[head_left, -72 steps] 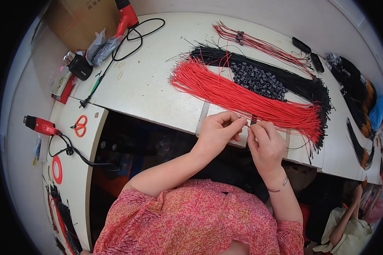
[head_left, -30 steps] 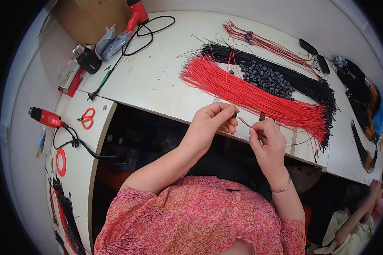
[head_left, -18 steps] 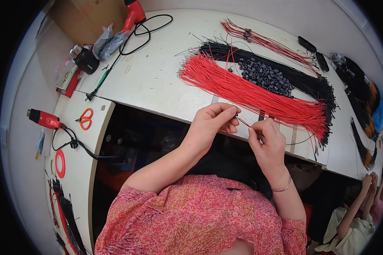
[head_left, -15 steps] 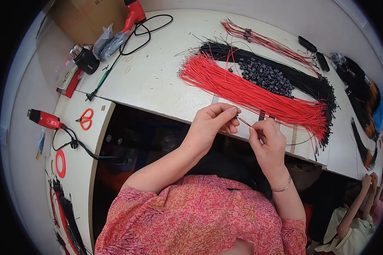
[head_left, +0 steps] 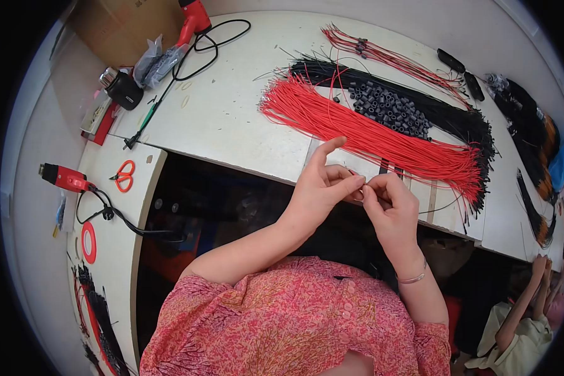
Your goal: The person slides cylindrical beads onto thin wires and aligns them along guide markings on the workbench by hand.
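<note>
My left hand pinches thumb against fingers, with its index finger raised away. Close against it, my right hand is closed in a pinch too. The fingertips of both meet over a thin red wire, nearly all of it hidden by the fingers. A dark wire trails out to the right of my right hand. Just beyond my hands lies a thick bundle of red wires on the table. Behind it are a pile of short black tube pieces and a bundle of black wires.
Left on the bench are orange-handled scissors, a red heat gun, red tape and a black heat gun farther back. More red-and-black wires lie at the back. Another person's hands show at the far right.
My hands have come together, closing over the stretch of red wire that showed between them. The left moved right and its index finger lifted.
</note>
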`<act>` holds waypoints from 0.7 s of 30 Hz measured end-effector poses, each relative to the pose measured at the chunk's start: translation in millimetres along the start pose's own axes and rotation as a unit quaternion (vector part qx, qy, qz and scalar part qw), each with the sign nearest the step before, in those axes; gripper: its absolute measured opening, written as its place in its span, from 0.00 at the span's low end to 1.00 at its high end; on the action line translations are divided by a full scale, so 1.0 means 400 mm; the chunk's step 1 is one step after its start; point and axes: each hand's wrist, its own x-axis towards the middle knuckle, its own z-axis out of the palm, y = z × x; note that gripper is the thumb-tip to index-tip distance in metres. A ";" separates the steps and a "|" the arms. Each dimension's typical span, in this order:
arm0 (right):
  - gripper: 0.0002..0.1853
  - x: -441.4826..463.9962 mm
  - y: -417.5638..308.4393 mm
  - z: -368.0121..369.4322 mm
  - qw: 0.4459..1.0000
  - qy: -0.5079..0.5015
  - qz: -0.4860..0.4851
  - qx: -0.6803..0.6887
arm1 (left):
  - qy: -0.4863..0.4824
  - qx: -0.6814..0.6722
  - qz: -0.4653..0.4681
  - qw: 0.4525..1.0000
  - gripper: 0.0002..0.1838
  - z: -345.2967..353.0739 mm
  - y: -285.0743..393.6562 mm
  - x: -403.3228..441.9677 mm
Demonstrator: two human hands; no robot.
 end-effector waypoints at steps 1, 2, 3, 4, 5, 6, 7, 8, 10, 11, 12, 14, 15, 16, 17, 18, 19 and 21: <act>0.03 0.004 0.000 0.001 1.000 -0.004 0.008 0.014 | 0.001 -0.072 -0.032 0.997 0.08 -0.001 0.000 0.002; 0.03 0.004 0.000 0.003 1.000 -0.005 0.007 0.015 | 0.003 -0.072 -0.031 0.997 0.08 -0.005 -0.001 0.002; 0.03 0.001 0.000 0.005 1.000 -0.005 0.007 0.014 | -0.001 -0.077 -0.052 0.996 0.08 -0.012 -0.003 0.000; 0.03 -0.005 0.001 0.007 1.000 -0.005 0.007 0.012 | -0.005 -0.081 -0.073 0.994 0.08 -0.018 -0.005 -0.003; 0.03 -0.008 0.002 0.007 1.000 -0.003 0.007 0.010 | -0.011 -0.086 -0.093 0.992 0.07 -0.023 -0.008 -0.003; 0.03 -0.009 0.003 0.007 1.000 0.000 0.006 0.007 | -0.018 -0.091 -0.114 0.989 0.07 -0.026 -0.010 -0.002; 0.03 -0.009 0.004 0.007 1.000 0.000 0.006 0.007 | -0.018 -0.091 -0.114 0.989 0.07 -0.028 -0.013 -0.001; 0.02 -0.009 0.006 0.008 1.000 -0.002 -0.002 -0.001 | -0.021 -0.081 -0.108 0.991 0.07 -0.031 -0.016 0.000; 0.02 -0.009 0.011 0.008 1.000 -0.007 -0.019 -0.018 | -0.026 -0.061 -0.097 0.993 0.07 -0.037 -0.020 0.001; 0.02 -0.009 0.012 0.008 0.999 -0.008 -0.028 -0.026 | -0.029 -0.052 -0.092 0.994 0.07 -0.038 -0.021 0.002; 0.02 -0.008 0.014 0.006 0.999 -0.009 -0.028 -0.026 | -0.029 -0.052 -0.092 0.994 0.07 -0.039 -0.020 0.002; 0.02 -0.006 0.017 0.002 0.999 -0.018 -0.027 -0.024 | -0.034 -0.043 -0.092 0.994 0.07 -0.040 -0.017 0.004; 0.02 -0.005 0.018 0.001 0.999 -0.023 -0.026 -0.023 | -0.036 -0.039 -0.092 0.994 0.07 -0.041 -0.015 0.004; 0.03 -0.005 0.020 0.000 0.999 -0.028 -0.025 -0.021 | -0.038 -0.034 -0.092 0.994 0.07 -0.043 -0.014 0.004; 0.03 -0.005 0.021 -0.001 0.999 -0.028 -0.024 -0.021 | -0.038 -0.035 -0.093 0.994 0.07 -0.044 -0.014 0.004; 0.02 -0.005 0.022 -0.003 0.999 -0.035 -0.012 -0.012 | -0.041 -0.029 -0.093 0.994 0.07 -0.045 -0.014 0.003; 0.02 -0.005 0.023 -0.006 0.999 -0.041 0.000 -0.003 | -0.043 -0.023 -0.093 0.995 0.07 -0.045 -0.015 0.003; 0.02 -0.004 0.022 -0.010 0.998 -0.053 0.024 0.014 | -0.049 -0.011 -0.091 0.995 0.08 -0.046 -0.015 0.003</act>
